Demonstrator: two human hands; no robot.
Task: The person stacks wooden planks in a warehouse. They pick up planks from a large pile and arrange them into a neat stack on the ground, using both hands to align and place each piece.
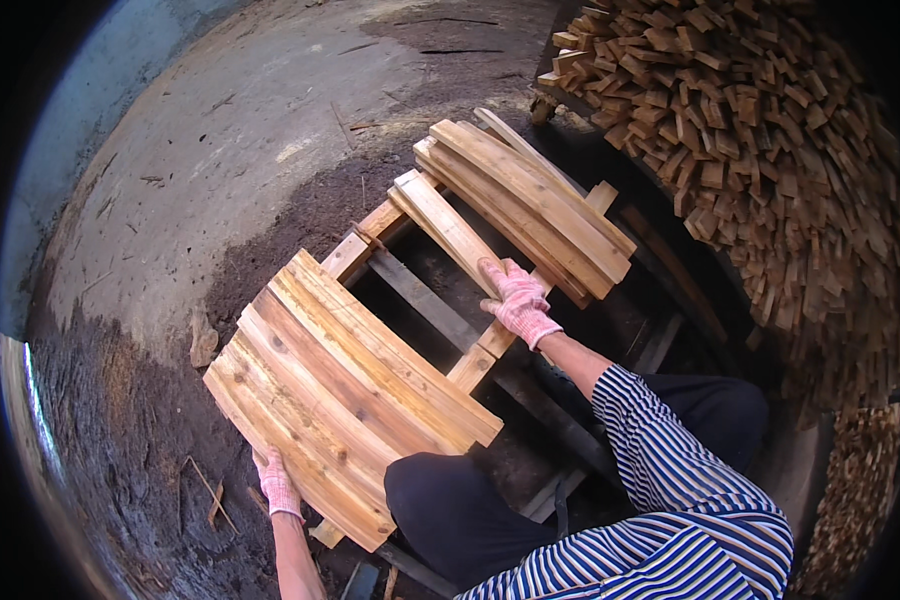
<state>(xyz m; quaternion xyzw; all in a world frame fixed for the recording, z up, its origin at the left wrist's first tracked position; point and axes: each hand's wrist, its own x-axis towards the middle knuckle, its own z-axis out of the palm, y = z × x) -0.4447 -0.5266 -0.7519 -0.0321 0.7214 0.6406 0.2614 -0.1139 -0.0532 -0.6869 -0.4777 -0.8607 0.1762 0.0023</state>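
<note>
Both my hands wear pink knit gloves. My right hand [518, 300] is closed around the near end of a narrow wooden board [445, 225], which lies with another across a wooden frame [470, 368]. Along the outer left edge of a row of wooden boards [345, 395], my left hand [276, 484] grips the outermost board, with some fingertips hidden by it. These boards lie side by side on the frame, close together. A second group of boards [530, 205] rests at the frame's far right end. Between the two groups, a gap shows the frame's bars.
A tall stack of cut wooden pieces [720, 120] rises on the right. Dark, dirty floor [130, 440] with wood scraps lies at left, and paler concrete [240, 130] beyond. My knee [460, 515] is against the near end of the left boards.
</note>
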